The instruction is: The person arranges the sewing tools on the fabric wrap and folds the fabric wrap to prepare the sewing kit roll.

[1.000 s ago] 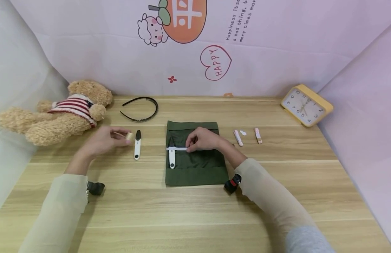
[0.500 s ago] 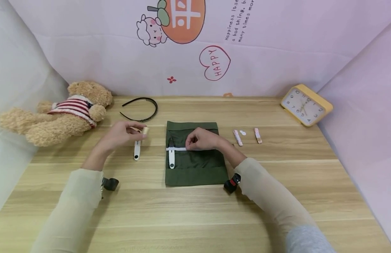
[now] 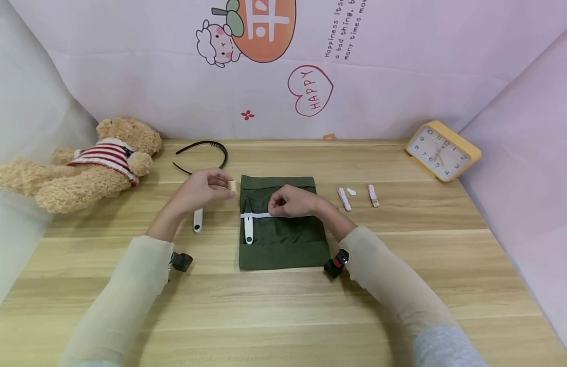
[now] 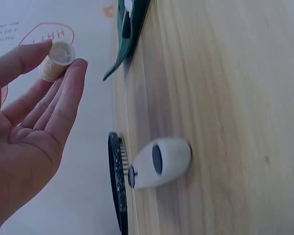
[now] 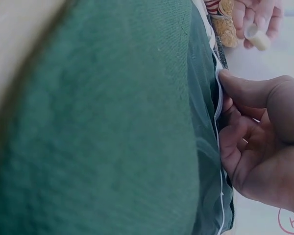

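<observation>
Between thumb and fingertips my left hand [image 3: 200, 191] holds a small cream spool of thread [image 4: 58, 61], raised at the left edge of a dark green fabric pouch [image 3: 285, 257]. My right hand [image 3: 293, 201] pinches the white elastic band [image 3: 261, 215] that crosses the pouch; in the right wrist view, thumb and fingers draw the elastic [image 5: 219, 98] up from the cloth. A white tool with a black tip [image 3: 249, 232] is tucked under the band's left end. Another such white tool [image 3: 198, 221] lies on the table, partly hidden beneath my left hand.
A black headband [image 3: 224, 155] lies behind my left hand, with a teddy bear [image 3: 102, 160] at the back left. Right of the pouch are two small pink-and-white folded strips [image 3: 344, 199] and a white piece [image 3: 351, 191]. A yellow clock [image 3: 441, 150] stands at the back right.
My left hand has moved right with the spool of thread, from beside the loose white tool to the pouch's left edge. My right hand stays pinching the elastic band.
</observation>
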Demonstrator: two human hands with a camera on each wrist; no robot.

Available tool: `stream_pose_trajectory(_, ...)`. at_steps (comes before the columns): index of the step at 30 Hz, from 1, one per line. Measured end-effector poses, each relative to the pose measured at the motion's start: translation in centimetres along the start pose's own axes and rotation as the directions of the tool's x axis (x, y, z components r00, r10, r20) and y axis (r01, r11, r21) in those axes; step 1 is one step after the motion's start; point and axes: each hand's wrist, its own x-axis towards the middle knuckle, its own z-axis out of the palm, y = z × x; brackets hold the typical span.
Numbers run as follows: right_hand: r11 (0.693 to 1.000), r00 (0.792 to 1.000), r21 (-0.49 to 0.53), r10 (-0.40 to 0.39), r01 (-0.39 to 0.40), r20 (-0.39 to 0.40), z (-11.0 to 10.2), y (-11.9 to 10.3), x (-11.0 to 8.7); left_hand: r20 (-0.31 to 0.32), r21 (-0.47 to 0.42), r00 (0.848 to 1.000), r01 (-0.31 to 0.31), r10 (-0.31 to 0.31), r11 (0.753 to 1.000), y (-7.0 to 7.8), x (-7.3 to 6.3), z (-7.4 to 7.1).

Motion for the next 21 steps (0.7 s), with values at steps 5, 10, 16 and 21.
stream_pose_trajectory(5,1.000,1.000,0.004,-0.006,0.006,0.001,0.0,0.1,0.1,0.008,0.003,1.000,-0.019,0.019,1.000,0.6,1.1,1.3)
stream_pose_trajectory(10,1.000,1.000,0.022,-0.001,0.001,0.000,0.1,0.2,0.1,0.038,0.031,0.999,-0.028,0.027,0.999,0.9,2.0,2.5)
stream_pose_trajectory(16,1.000,1.000,0.028,-0.008,0.008,-0.004,0.1,0.3,0.1,0.042,0.059,0.999,-0.034,0.032,0.998,0.7,2.6,3.3)
stream_pose_trajectory(21,1.000,1.000,0.012,-0.027,0.027,-0.011,0.1,0.3,0.1,0.063,0.108,0.997,-0.054,0.047,0.993,0.6,3.0,3.7)
